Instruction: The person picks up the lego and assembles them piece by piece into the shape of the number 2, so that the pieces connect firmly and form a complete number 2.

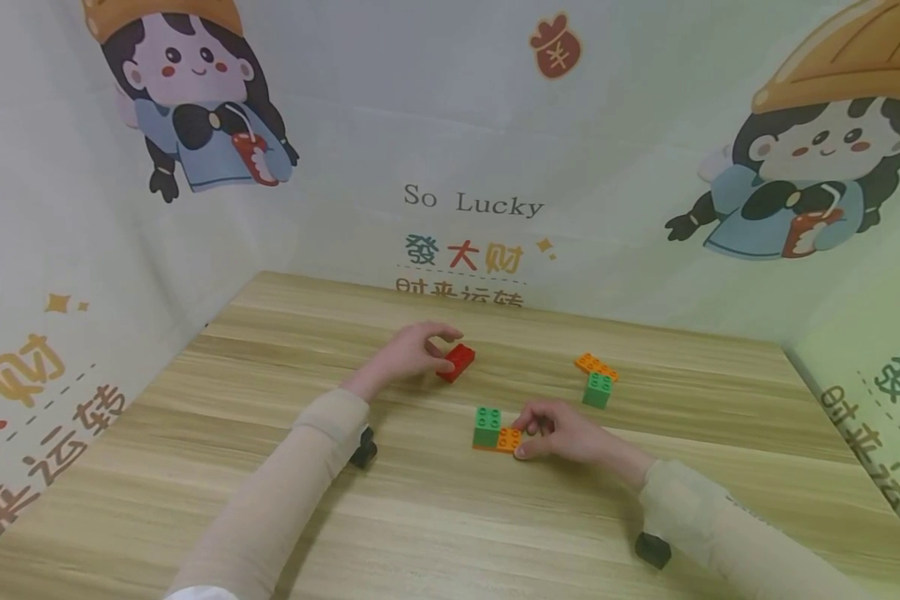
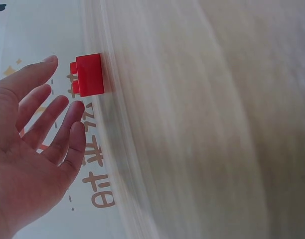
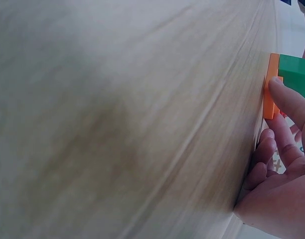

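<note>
My left hand [image 1: 411,352] reaches over a red toy brick [image 1: 461,361], its fingers loosely spread around the brick. In the left wrist view that hand [image 2: 30,144] has a gap between its fingers and the red brick [image 2: 90,75], whose studs face up. My right hand [image 1: 570,435] pinches the right end of a flat orange brick [image 1: 508,439] between thumb and index finger. On the left half of that orange brick sits a green brick [image 1: 487,425]. The right wrist view shows the thumb on the orange brick's edge [image 3: 270,102], with the green brick [image 3: 296,74] beyond it.
A second green brick [image 1: 597,392] stands behind the right hand, with another flat orange brick [image 1: 591,364] lying just past it. The wooden table [image 1: 345,533] is bordered at the back and sides by a printed cloth [image 1: 360,167].
</note>
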The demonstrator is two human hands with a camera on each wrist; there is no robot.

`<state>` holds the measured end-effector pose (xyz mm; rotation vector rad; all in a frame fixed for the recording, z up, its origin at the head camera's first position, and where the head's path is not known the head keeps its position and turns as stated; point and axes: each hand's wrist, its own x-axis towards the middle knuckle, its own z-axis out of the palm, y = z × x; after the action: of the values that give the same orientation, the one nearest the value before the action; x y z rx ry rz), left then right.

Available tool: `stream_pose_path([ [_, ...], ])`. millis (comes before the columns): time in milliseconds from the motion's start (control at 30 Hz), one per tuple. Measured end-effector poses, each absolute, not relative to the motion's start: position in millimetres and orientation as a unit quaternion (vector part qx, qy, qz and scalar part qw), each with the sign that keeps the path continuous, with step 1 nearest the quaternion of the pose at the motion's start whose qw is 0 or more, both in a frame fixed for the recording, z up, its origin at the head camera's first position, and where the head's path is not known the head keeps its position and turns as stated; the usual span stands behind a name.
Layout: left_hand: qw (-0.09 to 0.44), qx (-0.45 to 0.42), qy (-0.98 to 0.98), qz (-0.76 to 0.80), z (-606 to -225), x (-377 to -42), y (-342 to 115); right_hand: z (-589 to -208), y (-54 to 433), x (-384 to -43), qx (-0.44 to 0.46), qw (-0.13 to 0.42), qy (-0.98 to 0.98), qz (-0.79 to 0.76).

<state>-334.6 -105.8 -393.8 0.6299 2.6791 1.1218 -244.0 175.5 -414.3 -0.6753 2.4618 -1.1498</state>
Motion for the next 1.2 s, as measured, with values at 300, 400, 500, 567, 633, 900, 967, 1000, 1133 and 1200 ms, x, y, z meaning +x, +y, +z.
stream_pose_path([
  [300, 0.089, 0.213, 0.897, 0.378, -400.6, -334.8, -107.4, -415.7, 176.6, -244.6, -0.246, 0.172, 0.863, -0.407],
  [400, 0.096, 0.211, 0.897, 0.376, -402.5, -334.0, -107.0, -415.5, 176.6, -244.2, -0.246, 0.172, 0.863, -0.407],
  [500, 0.095, 0.215, 0.903, 0.359, -404.3, -334.4, -105.6, -415.1, 176.3, -243.6, -0.245, 0.171, 0.863, -0.407],
  [567, 0.091, 0.218, 0.909, 0.343, -405.1, -335.1, -104.5, -414.9, 176.1, -243.3, -0.245, 0.172, 0.863, -0.408],
  [633, 0.086, 0.22, 0.914, 0.329, -405.5, -336.0, -103.3, -414.6, 175.9, -243.0, -0.245, 0.172, 0.861, -0.41],
  [900, 0.094, 0.215, 0.92, 0.314, -404.8, -339.0, -102.3, -413.5, 175.3, -242.2, -0.241, 0.174, 0.86, -0.416],
  [967, 0.102, 0.218, 0.919, 0.313, -403.0, -338.6, -103.1, -413.7, 175.6, -242.5, -0.241, 0.173, 0.859, -0.416],
  [1000, 0.105, 0.219, 0.918, 0.312, -402.3, -338.5, -103.6, -413.9, 175.8, -242.6, -0.241, 0.173, 0.859, -0.417],
  [1133, 0.12, 0.223, 0.916, 0.31, -399.5, -337.9, -105.3, -414.8, 176.6, -243.0, -0.242, 0.172, 0.858, -0.418],
  [1200, 0.122, 0.222, 0.917, 0.31, -399.1, -337.9, -105.8, -415.2, 177.0, -243.1, -0.242, 0.172, 0.858, -0.419],
])
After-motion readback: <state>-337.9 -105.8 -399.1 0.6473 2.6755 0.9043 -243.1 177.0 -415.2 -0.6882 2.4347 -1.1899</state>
